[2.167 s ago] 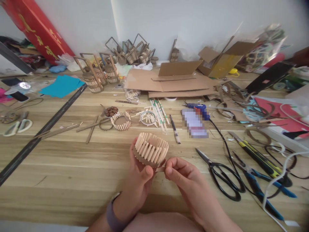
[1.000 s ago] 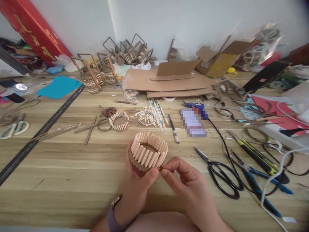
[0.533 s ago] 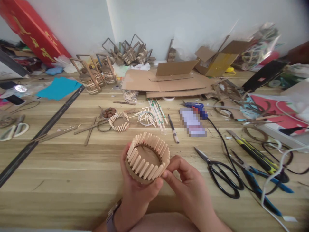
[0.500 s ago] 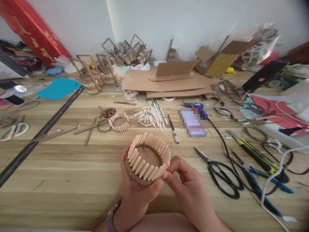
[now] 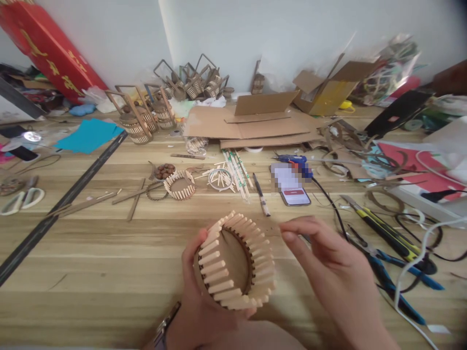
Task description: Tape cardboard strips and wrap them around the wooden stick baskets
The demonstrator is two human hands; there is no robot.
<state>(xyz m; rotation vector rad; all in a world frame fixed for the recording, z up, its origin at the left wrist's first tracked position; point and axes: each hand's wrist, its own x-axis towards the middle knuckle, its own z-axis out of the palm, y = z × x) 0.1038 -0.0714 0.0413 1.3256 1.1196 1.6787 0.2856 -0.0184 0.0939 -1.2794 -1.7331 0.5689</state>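
Stick basket: the pale wooden sticks have blunt ends and make a spaced, round wall in the basket, with a smooth brown floor showing inside; it is above the table in front of you, mouth tilted up
Your left hand: curled around the basket's base, gripping it
Your right hand: apart from the basket, thumb and forefinger tips close together; you cannot tell whether they pinch something thin
Stick ring: a low, round wall of similar sticks, lying beside round brown balls
Clear bag: crinkled plastic with short sticks in it
Cardboard box: flaps open, contents too unclear to tell
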